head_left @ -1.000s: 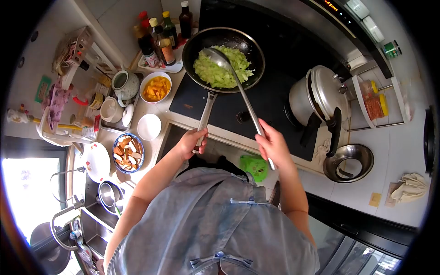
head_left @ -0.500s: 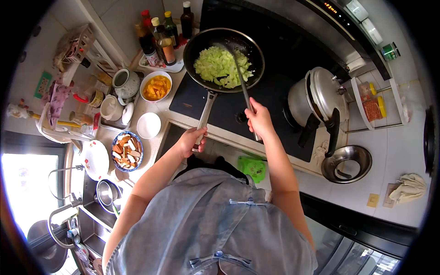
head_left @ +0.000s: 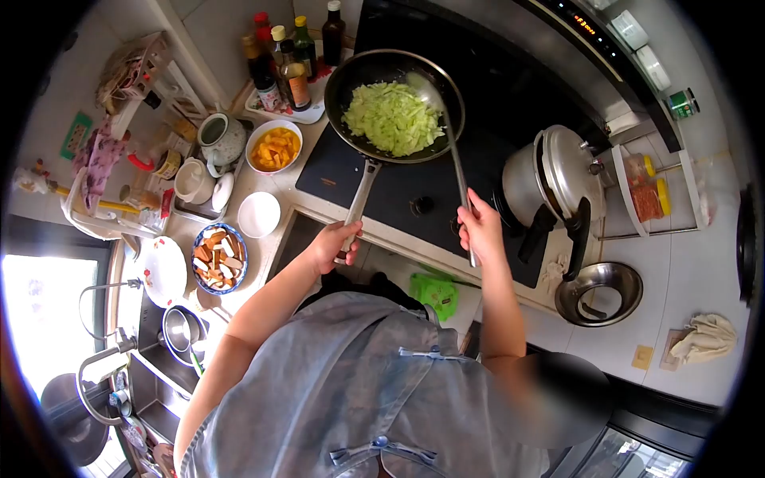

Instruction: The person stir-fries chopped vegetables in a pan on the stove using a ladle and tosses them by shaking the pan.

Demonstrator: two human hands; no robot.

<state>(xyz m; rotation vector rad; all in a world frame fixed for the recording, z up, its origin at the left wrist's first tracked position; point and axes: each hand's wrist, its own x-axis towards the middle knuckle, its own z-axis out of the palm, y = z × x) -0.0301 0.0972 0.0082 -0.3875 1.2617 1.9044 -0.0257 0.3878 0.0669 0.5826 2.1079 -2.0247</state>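
Observation:
My left hand is closed round the long handle of a dark frying pan on the cooktop. Chopped pale-green vegetable, cabbage-like, lies in the pan. In my right hand is the upper handle of a long metal spatula. Its blurred head rests at the pan's far right side, against the edge of the vegetable pieces, and its exact shape is hard to make out.
Right of the pan stands a pressure cooker, with a steel bowl nearer me. On the left counter are a bowl of orange pieces, a white bowl and a blue-rimmed bowl of brown-and-white pieces. Bottles stand behind.
My right hand has moved right and slightly down, and the spatula's head has shifted to the pan's right side. The vegetable pieces are spread differently. My left hand still grips the pan handle.

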